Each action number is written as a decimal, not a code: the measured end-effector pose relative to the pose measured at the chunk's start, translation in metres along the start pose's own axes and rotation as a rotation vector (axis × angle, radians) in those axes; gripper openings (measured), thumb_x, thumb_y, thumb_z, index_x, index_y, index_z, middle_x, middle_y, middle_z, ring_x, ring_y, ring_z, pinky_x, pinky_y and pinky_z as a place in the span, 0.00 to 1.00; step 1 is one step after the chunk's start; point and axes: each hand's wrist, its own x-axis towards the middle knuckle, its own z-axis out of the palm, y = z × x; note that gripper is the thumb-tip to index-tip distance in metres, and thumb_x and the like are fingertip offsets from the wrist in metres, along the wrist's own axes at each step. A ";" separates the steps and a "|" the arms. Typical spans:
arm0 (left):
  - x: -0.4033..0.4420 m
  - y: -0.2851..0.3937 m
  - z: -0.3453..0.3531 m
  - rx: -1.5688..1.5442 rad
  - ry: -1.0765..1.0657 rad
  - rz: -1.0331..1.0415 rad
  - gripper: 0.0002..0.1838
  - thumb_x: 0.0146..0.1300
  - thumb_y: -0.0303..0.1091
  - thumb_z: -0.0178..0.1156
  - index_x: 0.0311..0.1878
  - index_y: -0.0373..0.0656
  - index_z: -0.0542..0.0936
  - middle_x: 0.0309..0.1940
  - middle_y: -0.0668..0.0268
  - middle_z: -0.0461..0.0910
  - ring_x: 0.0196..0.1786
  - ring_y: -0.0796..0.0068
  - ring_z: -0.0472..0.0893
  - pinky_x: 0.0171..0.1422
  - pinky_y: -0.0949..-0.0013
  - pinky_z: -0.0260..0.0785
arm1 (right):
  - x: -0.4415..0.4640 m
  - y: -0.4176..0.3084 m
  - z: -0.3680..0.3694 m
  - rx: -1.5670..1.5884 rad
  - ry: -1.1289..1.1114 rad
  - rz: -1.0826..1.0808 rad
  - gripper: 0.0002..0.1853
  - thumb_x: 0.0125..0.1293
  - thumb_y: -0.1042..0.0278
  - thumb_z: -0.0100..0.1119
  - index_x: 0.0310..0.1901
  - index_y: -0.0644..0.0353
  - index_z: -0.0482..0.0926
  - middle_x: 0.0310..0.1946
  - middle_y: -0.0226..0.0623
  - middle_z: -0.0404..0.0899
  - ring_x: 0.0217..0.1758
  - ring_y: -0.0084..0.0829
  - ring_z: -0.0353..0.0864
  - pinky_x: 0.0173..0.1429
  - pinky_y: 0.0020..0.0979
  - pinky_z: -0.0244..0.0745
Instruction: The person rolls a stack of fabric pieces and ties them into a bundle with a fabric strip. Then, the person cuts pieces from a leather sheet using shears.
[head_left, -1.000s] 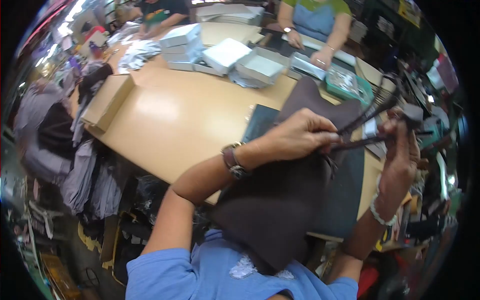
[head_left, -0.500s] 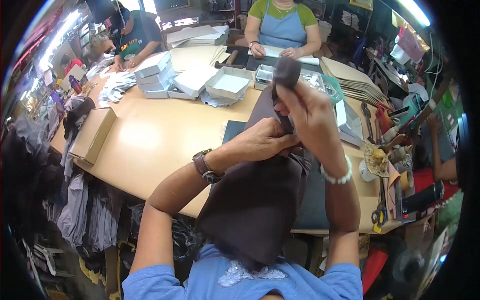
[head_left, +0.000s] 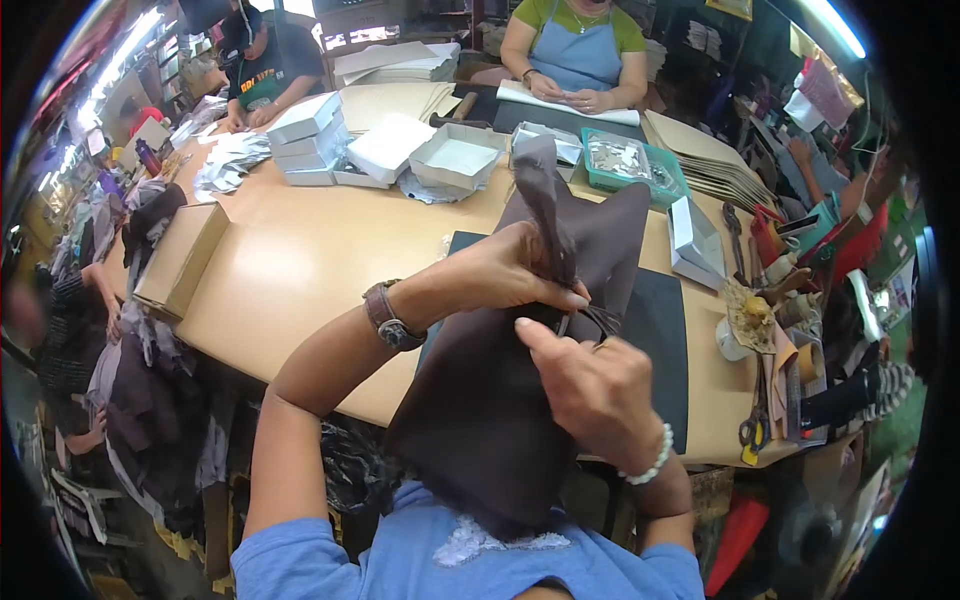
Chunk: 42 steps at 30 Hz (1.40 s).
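A large, limp piece of dark brown leather-like material [head_left: 480, 410] drapes from the table down over my lap. My left hand [head_left: 515, 265], with a watch on its wrist, is closed on a bunched, strap-like fold [head_left: 540, 195] of it that stands up above the fingers. Just below and to the right is my right hand [head_left: 600, 385], its fingers curled and the thumb side against the material. A thin dark loop and a small shiny bit show between the hands. What the right fingers hold is hidden.
A dark mat [head_left: 655, 340] lies under the work. White boxes [head_left: 455, 160], a green basket [head_left: 645, 190] and stacked sheets [head_left: 700, 150] stand at the back. Scissors [head_left: 752, 432] lie at the right edge, a long cardboard box [head_left: 185, 258] at the left. Two people sit across the table.
My right hand has let go of the upper strap-like part and come down below my left hand. The strap-like fold now stands free above my left hand, and the material behind it has spread out.
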 end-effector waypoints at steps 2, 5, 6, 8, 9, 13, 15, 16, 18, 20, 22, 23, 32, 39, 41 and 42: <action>-0.005 -0.001 -0.006 -0.033 0.015 0.041 0.09 0.49 0.24 0.67 0.34 0.36 0.80 0.30 0.64 0.82 0.39 0.77 0.80 0.47 0.74 0.71 | 0.003 0.018 -0.007 0.291 0.193 0.118 0.11 0.57 0.75 0.52 0.43 0.63 0.74 0.23 0.33 0.75 0.23 0.28 0.74 0.29 0.26 0.68; -0.009 -0.007 -0.005 -0.040 0.043 0.106 0.06 0.50 0.25 0.67 0.33 0.39 0.82 0.30 0.66 0.82 0.39 0.77 0.80 0.47 0.73 0.71 | 0.008 0.047 -0.006 0.963 0.271 0.629 0.09 0.55 0.77 0.52 0.38 0.66 0.76 0.31 0.40 0.76 0.34 0.35 0.76 0.43 0.27 0.70; -0.010 -0.008 -0.004 0.077 0.042 0.142 0.07 0.50 0.26 0.67 0.33 0.40 0.82 0.30 0.66 0.82 0.38 0.78 0.80 0.46 0.73 0.70 | 0.008 0.059 0.011 0.945 0.217 0.650 0.09 0.53 0.77 0.53 0.37 0.65 0.76 0.34 0.40 0.76 0.37 0.36 0.75 0.47 0.27 0.69; -0.012 -0.006 -0.005 0.320 0.047 0.217 0.07 0.50 0.28 0.67 0.34 0.42 0.82 0.31 0.67 0.82 0.37 0.78 0.79 0.46 0.73 0.70 | 0.002 0.078 0.030 0.670 0.016 0.280 0.11 0.51 0.78 0.54 0.38 0.63 0.78 0.39 0.39 0.74 0.45 0.36 0.73 0.53 0.31 0.66; -0.015 -0.004 -0.006 0.372 0.067 0.186 0.08 0.50 0.31 0.67 0.35 0.45 0.83 0.32 0.68 0.81 0.36 0.75 0.78 0.45 0.71 0.69 | 0.000 0.075 0.029 0.690 0.008 0.336 0.11 0.48 0.78 0.56 0.36 0.62 0.79 0.42 0.37 0.74 0.47 0.36 0.71 0.54 0.33 0.64; -0.016 -0.013 -0.005 0.703 0.118 0.308 0.08 0.50 0.35 0.66 0.34 0.46 0.82 0.34 0.70 0.80 0.36 0.71 0.76 0.44 0.70 0.65 | 0.004 0.072 0.025 0.651 -0.021 0.329 0.10 0.47 0.76 0.62 0.34 0.61 0.79 0.39 0.35 0.75 0.45 0.34 0.71 0.52 0.30 0.64; -0.014 -0.016 -0.007 0.681 0.091 0.330 0.08 0.51 0.34 0.65 0.34 0.45 0.81 0.34 0.69 0.79 0.36 0.71 0.76 0.43 0.70 0.65 | 0.005 0.078 0.028 0.640 -0.035 0.320 0.08 0.47 0.76 0.62 0.33 0.61 0.78 0.37 0.34 0.75 0.44 0.33 0.71 0.51 0.30 0.64; -0.015 -0.016 -0.010 0.674 0.082 0.341 0.08 0.51 0.33 0.64 0.35 0.44 0.80 0.34 0.69 0.79 0.36 0.71 0.76 0.43 0.70 0.66 | 0.006 0.079 0.030 0.636 -0.042 0.309 0.08 0.48 0.76 0.62 0.32 0.61 0.78 0.37 0.33 0.75 0.43 0.33 0.71 0.50 0.30 0.65; -0.016 -0.022 -0.014 0.736 0.176 0.521 0.09 0.49 0.30 0.63 0.35 0.44 0.78 0.32 0.67 0.79 0.34 0.69 0.77 0.39 0.69 0.67 | 0.007 0.077 0.035 0.646 -0.001 0.320 0.06 0.48 0.77 0.62 0.29 0.61 0.76 0.34 0.34 0.75 0.41 0.34 0.72 0.48 0.31 0.65; -0.015 -0.017 -0.010 0.965 0.226 0.518 0.10 0.47 0.29 0.63 0.35 0.44 0.78 0.30 0.66 0.78 0.30 0.66 0.78 0.33 0.68 0.69 | 0.006 0.076 0.037 0.627 0.008 0.359 0.06 0.48 0.77 0.62 0.29 0.62 0.75 0.33 0.34 0.76 0.40 0.34 0.72 0.47 0.31 0.64; -0.008 -0.010 0.000 0.973 0.305 0.553 0.11 0.44 0.28 0.63 0.35 0.43 0.78 0.29 0.66 0.78 0.27 0.66 0.78 0.30 0.68 0.69 | 0.005 0.074 0.040 0.577 0.075 0.339 0.05 0.50 0.76 0.60 0.29 0.62 0.75 0.32 0.35 0.76 0.39 0.34 0.72 0.46 0.32 0.64; -0.005 -0.010 0.003 0.982 0.347 0.565 0.12 0.42 0.28 0.63 0.34 0.43 0.78 0.28 0.66 0.78 0.26 0.66 0.78 0.28 0.68 0.69 | 0.003 0.072 0.040 0.571 0.080 0.357 0.04 0.51 0.76 0.60 0.29 0.61 0.75 0.31 0.35 0.76 0.39 0.34 0.73 0.45 0.31 0.64; 0.002 -0.034 -0.002 1.203 0.484 0.937 0.07 0.39 0.28 0.59 0.24 0.42 0.71 0.20 0.68 0.68 0.24 0.72 0.74 0.27 0.71 0.67 | 0.012 0.097 0.016 0.919 -0.226 0.439 0.17 0.58 0.78 0.54 0.51 0.61 0.74 0.31 0.40 0.80 0.37 0.24 0.79 0.43 0.24 0.72; -0.005 -0.025 -0.009 1.196 0.306 0.844 0.07 0.43 0.29 0.59 0.29 0.42 0.76 0.25 0.67 0.74 0.28 0.72 0.76 0.29 0.71 0.69 | 0.032 0.103 0.006 0.356 -0.317 0.024 0.07 0.51 0.76 0.56 0.34 0.61 0.74 0.27 0.40 0.75 0.30 0.39 0.76 0.34 0.35 0.70; -0.013 -0.016 -0.016 1.231 0.192 0.752 0.10 0.46 0.31 0.56 0.34 0.41 0.78 0.31 0.67 0.77 0.33 0.71 0.78 0.33 0.71 0.70 | 0.035 0.093 -0.001 0.128 -0.308 -0.091 0.08 0.48 0.75 0.56 0.32 0.60 0.74 0.26 0.37 0.73 0.28 0.35 0.74 0.32 0.33 0.68; -0.016 -0.013 -0.018 1.226 0.160 0.721 0.12 0.45 0.32 0.55 0.35 0.40 0.78 0.33 0.66 0.77 0.36 0.69 0.78 0.36 0.69 0.71 | 0.036 0.087 -0.004 -0.021 -0.312 -0.170 0.09 0.46 0.74 0.56 0.32 0.60 0.73 0.26 0.34 0.72 0.27 0.33 0.73 0.30 0.32 0.66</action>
